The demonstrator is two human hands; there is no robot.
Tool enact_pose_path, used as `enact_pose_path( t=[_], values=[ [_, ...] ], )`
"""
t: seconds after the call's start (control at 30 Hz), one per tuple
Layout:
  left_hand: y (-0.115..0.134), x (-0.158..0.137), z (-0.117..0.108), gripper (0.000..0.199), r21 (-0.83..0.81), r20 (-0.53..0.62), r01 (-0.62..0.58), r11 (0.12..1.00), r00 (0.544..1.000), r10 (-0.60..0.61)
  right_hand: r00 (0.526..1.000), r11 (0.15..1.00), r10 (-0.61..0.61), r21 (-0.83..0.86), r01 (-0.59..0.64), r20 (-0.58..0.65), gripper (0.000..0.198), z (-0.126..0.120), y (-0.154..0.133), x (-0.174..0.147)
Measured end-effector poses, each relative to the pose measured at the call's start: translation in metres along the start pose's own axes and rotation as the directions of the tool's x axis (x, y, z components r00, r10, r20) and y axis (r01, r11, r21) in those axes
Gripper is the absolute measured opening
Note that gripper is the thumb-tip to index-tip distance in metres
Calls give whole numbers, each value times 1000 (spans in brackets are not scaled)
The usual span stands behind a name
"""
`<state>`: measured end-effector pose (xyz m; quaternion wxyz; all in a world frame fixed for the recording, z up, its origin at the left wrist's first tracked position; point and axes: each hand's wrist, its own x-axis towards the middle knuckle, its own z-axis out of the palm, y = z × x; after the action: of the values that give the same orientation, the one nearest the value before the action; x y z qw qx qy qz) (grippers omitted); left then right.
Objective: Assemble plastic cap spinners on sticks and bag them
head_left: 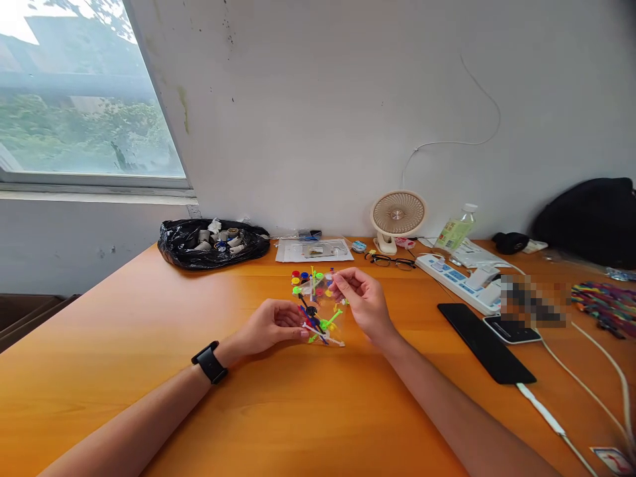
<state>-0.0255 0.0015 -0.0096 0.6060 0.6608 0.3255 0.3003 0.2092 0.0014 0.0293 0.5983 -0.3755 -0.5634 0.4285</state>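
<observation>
A small clear plastic bag (325, 318) of colourful plastic parts hangs between my hands, just above the table. Inside it are green, white, blue and black arrow-tipped sticks and some yellow and red bits. My right hand (365, 301) pinches the bag's upper right edge between thumb and fingertips. At the lower left, my left hand (271, 326) has its thumb and curled fingers closed on the bag's side. Behind the bag, several small round pieces in red, blue, yellow and green (296, 275) lie on the table, partly hidden by it.
The wooden table (238, 411) meets the wall. Along the back are a black bag of rubbish (173, 248), white papers (293, 250), a fan (398, 215), glasses (392, 261) and a bottle (456, 228). A power strip (457, 278), a phone (484, 341) and cables lie right.
</observation>
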Motion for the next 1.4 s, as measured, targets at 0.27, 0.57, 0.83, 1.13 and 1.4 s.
enact_pose_path(
  t=[0.27,0.57,0.83,1.13,1.4],
  values=[
    [-6,-2,0,39,132,16,0,991,1000,-2,999,999,-25,27,26,-19,31,0,-6,1],
    [8,-5,8,56,7,-201,-259,966,946,255,992,998,56,7,-57,115,36,6,3,-5],
    [9,0,-10,32,32,-361,-214,976,909,211,956,994,77,-94,-53,283,34,-1,23,0],
    [12,-2,-26,27,35,-289,-214,976,933,215,941,993,115,-10,-118,317,27,-9,29,6],
    [13,-4,-29,23,109,-267,-215,970,934,237,937,996,72,-79,-47,341,15,-11,23,5]
  ],
)
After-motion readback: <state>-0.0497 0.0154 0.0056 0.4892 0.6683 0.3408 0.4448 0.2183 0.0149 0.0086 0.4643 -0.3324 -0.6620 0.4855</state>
